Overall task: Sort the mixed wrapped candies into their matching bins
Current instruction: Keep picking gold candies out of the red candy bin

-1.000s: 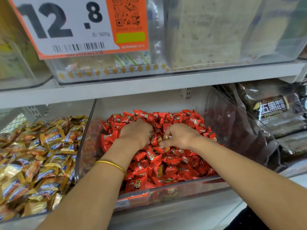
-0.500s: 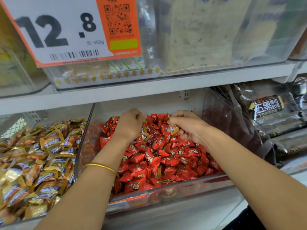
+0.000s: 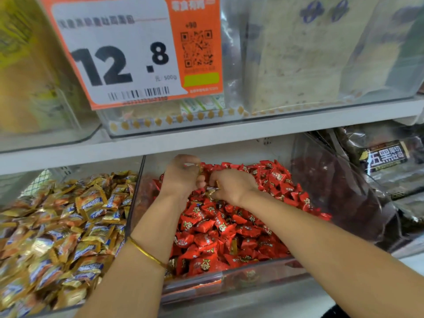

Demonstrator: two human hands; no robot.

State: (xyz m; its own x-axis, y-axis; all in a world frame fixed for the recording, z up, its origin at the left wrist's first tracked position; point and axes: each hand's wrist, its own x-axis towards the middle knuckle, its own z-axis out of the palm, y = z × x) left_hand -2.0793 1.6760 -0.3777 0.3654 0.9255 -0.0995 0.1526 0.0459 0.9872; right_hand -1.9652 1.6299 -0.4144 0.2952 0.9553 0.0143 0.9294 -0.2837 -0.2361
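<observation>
On shop shelf point(image 3: 229, 134), left hand point(image 3: 181, 180) and right hand point(image 3: 234, 187) curled, hold unclear, over probably light, slippery red candies point(image 3: 206, 226), best pinched at wrapper ends.

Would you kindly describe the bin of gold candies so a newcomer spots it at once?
Start at the orange-and-white price sign reading 12.8, then look below the white shelf board. Take the clear plastic bin on the left. It holds gold-and-blue wrapped candies, whereas the clear bin to its right holds red wrapped candies.
</observation>
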